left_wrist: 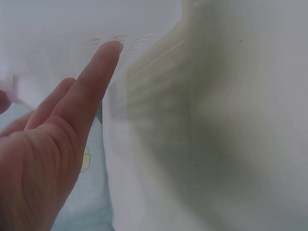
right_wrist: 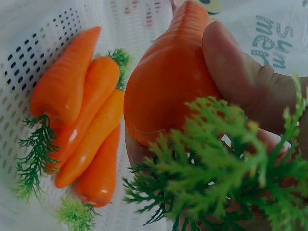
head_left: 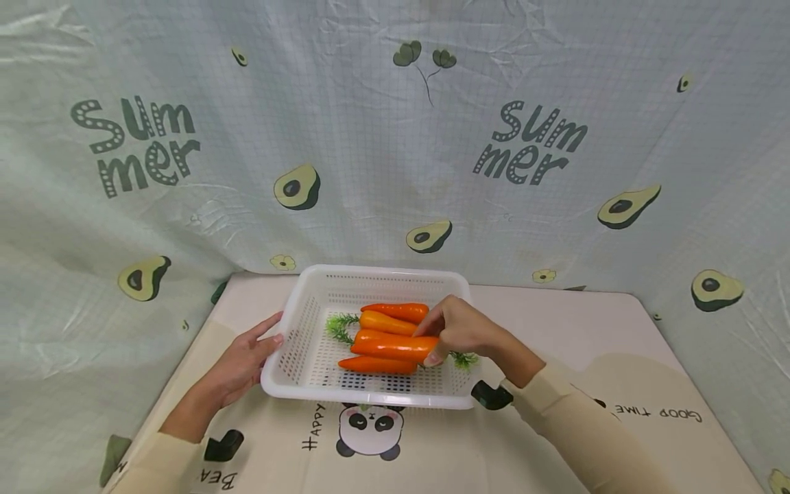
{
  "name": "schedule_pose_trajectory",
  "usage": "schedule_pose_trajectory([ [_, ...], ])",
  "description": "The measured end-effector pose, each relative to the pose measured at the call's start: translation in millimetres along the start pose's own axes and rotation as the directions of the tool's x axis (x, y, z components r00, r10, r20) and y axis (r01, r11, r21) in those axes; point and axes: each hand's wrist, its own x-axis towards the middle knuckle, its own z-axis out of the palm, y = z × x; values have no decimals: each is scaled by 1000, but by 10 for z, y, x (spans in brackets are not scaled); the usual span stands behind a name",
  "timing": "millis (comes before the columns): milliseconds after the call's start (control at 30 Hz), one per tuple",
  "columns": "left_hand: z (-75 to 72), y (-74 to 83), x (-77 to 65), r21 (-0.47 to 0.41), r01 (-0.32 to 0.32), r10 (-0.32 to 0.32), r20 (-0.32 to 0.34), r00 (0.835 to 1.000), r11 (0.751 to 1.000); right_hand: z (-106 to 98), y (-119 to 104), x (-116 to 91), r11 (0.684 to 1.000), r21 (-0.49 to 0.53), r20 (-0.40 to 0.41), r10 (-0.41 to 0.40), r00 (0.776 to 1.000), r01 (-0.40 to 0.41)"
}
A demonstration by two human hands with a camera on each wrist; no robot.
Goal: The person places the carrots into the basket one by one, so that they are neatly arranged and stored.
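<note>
A white plastic basket (head_left: 370, 396) with perforated walls holds several orange carrots with green leafy tops. My left hand (head_left: 243, 360) grips the basket's left rim, its thumb over the edge. In the left wrist view its fingers (left_wrist: 91, 79) extend along the basket's outside. Over the basket my right hand (head_left: 463, 329) holds a thick carrot (right_wrist: 168, 82) between thumb and fingers. That carrot's green top (right_wrist: 216, 159) hangs close to the right wrist camera. Beside it, the other carrots (right_wrist: 65, 79) lie side by side in the basket.
The basket stands on a pale tabletop cover (head_left: 555, 322) printed with a panda (head_left: 370, 431) and lettering. Behind and at both sides hangs a light curtain (head_left: 370, 137) with avocado and "summer" prints, close to the basket's far edge.
</note>
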Motion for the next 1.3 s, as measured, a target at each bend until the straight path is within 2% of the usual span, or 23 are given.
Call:
schedule_pose_trajectory([
  [267,3,-16,8,2,5,-5,-2,1000,1000,75,-21,87,999,-41,12,11,1000,-11],
  [967,23,-17,-2,5,8,-7,-9,1000,1000,257,-6,254,999,2,87,32,996,-32],
  [1300,17,-9,-6,3,0,0,-7,1000,1000,293,6,320,997,7,98,72,993,-73],
])
